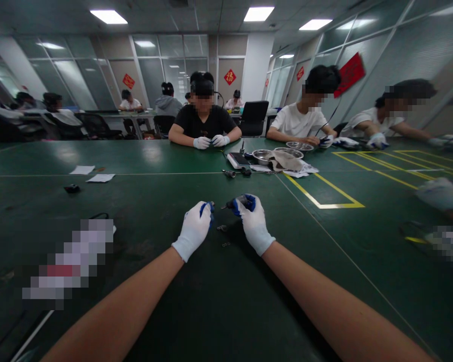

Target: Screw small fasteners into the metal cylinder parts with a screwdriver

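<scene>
Both my hands wear white gloves with blue palms and are raised over the green table. My left hand [197, 224] is closed in a pinch, and a small metal piece [212, 204] pokes out at its fingertips. A dark cylindrical tool part with a thin shaft [232, 204] is gripped in my right hand [254, 223], its shaft pointing left toward the left hand. A narrow gap separates the two pieces. Below them on the table lie a small metal part [222, 228] and some tiny rings [225, 245].
Ahead stand metal bowls [262, 156] with a grey cloth [286, 162] and papers; dark metal parts [229, 174] lie before them. Paper sheets [101, 178] and a small black object [72, 188] are at left. Gloved co-workers sit across and at right. Yellow tape [342, 205] marks the table [166, 311].
</scene>
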Demonstrator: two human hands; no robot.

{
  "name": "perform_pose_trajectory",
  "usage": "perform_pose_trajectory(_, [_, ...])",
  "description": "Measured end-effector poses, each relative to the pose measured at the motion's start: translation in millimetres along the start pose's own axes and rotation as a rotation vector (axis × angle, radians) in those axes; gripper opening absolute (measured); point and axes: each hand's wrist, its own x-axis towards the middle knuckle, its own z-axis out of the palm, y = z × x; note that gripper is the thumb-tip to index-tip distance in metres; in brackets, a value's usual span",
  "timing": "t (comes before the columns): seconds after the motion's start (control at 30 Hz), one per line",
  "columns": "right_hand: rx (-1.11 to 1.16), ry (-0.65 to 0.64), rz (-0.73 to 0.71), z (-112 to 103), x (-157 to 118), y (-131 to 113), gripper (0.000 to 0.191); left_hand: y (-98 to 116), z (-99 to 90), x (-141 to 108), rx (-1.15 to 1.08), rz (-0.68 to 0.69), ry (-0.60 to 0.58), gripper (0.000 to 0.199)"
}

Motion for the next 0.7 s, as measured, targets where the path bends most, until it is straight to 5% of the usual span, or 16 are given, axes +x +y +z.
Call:
perform_pose_trajectory(0.23, [0.096, -0.133, 0.016, 10.3, -13.1, -6.1, 0.047, -1.0, -0.8, 2.5, -0.260, 0.105, -0.031, 0.024])
perform_pose_trajectory(0.5, [0.196, -0.190, 0.107, 11.9, -12.5, -2.2, 0.052, -7.7, 1.2, 7.2, -0.441, 0.023, -0.115, 0.032])
perform_pose_trajectory(0.7, [0.339, -0.048, 0.181, 9.1, -1.0, 7.5, 0.056, -14.9, 0.8, 12.2, -0.411, 0.003, 0.003, 0.032])
